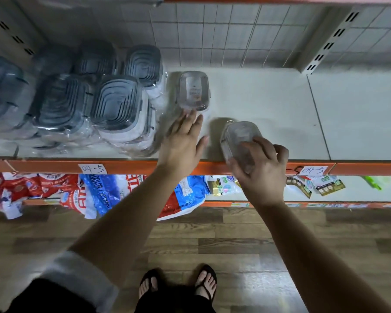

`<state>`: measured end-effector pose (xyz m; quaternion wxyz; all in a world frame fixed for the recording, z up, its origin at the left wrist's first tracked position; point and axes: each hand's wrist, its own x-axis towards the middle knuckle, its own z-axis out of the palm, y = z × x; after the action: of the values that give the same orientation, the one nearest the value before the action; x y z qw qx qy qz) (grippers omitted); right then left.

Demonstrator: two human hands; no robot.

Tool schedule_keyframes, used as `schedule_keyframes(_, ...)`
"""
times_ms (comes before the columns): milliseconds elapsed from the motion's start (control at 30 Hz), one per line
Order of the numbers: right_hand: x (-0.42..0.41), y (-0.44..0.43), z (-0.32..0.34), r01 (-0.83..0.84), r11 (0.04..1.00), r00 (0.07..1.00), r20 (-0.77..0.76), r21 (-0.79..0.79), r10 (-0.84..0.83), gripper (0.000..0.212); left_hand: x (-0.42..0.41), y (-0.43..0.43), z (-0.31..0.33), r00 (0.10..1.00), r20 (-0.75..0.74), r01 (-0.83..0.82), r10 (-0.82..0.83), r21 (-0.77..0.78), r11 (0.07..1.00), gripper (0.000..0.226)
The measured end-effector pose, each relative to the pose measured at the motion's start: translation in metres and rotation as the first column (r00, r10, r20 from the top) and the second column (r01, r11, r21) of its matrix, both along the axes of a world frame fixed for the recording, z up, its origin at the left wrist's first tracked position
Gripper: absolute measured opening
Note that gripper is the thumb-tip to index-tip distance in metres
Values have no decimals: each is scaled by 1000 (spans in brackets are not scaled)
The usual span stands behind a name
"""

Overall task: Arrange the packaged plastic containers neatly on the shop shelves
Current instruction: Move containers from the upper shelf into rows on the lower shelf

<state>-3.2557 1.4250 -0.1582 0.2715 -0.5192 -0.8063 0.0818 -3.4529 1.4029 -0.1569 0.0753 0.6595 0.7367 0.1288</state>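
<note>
Left tag [92, 168], right tag [313, 170] on orange shelf edge [43, 166]: "04-5" (handwritten).

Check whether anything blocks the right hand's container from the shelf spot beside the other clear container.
Nothing visible does. The right hand grips its container at the front of the shelf; the surface right of the other clear container lies bare.

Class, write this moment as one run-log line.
left hand: open, fingertips at clear container on shelf | right hand: grips second clear container near shelf front | grey-lidded packs: stacked left
</note>
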Motion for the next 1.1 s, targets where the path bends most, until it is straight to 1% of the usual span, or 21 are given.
schedule_keyframes(67, -8, -4, 2, -32, 999, 999, -14, -10, 32, 33, 8, -37, -7, 998, 50, 23, -27, 84, 996, 48)
schedule_keyframes(100, -13, -7, 4, -59, 998, 998, -5, -9, 59, 33, 10, -55, -11, 997, 75, 16, -23, 98, 995, 46)
schedule_keyframes(200, -30, -14, 7, -105, 992, 992, 59, -75, 110, 36, 13, -98, -19, 989, 146, -17, 6, 75, 997, 46)
schedule_keyframes(300, -51, -14, 12, -110, 985, 987, 98, -135, 123, 39, 12, -124, -23, 987, 159, 0, -9, 55, 999, 48)
schedule_keyframes(467, -90, 3, 25, -89, 986, 965, 233, -142, 121, 44, 8, -131, -18, 989, 147, -3, -9, 75, 997, 47)
schedule_keyframes(500, -95, 7, 25, -99, 980, 952, 271, -174, 144, 44, 7, -130, -16, 989, 148, -4, -7, 77, 997, 46)
schedule_keyframes(567, -101, 12, 25, -147, 942, 913, 326, -303, 247, 46, 6, -130, -12, 989, 146, -7, -4, 74, 997, 47)
schedule_keyframes(633, -98, 13, 24, -174, 893, 899, 304, -415, 316, 50, 6, -131, -8, 990, 141, -6, -5, 78, 997, 47)
schedule_keyframes(667, -93, 11, 24, -180, 890, 904, 285, -419, 317, 52, 6, -133, -6, 990, 138, -7, -5, 84, 996, 46)
schedule_keyframes(733, -81, -1, 26, -210, 908, 923, 232, -363, 306, 51, 5, -137, -1, 991, 131, -15, 3, 94, 995, 43)
schedule_keyframes(800, -67, -20, 31, -260, 913, 938, 142, -316, 316, 45, 5, -142, 9, 991, 129, -34, 23, 86, 996, 42)
schedule_keyframes(900, -48, -53, 44, -279, 914, 951, 45, -294, 305, 34, 8, -151, 32, 993, 114, -52, 41, 97, 994, 44)
schedule_keyframes(1000, -34, -81, 68, -293, 914, 953, -11, -281, 302, 32, 14, -163, 63, 994, 101, -61, 51, 101, 993, 48)
schedule_keyframes(1100, -27, -98, 100, -300, 922, 954, -48, -246, 297, 33, 18, -177, 96, 995, 85, -65, 55, 121, 991, 46)
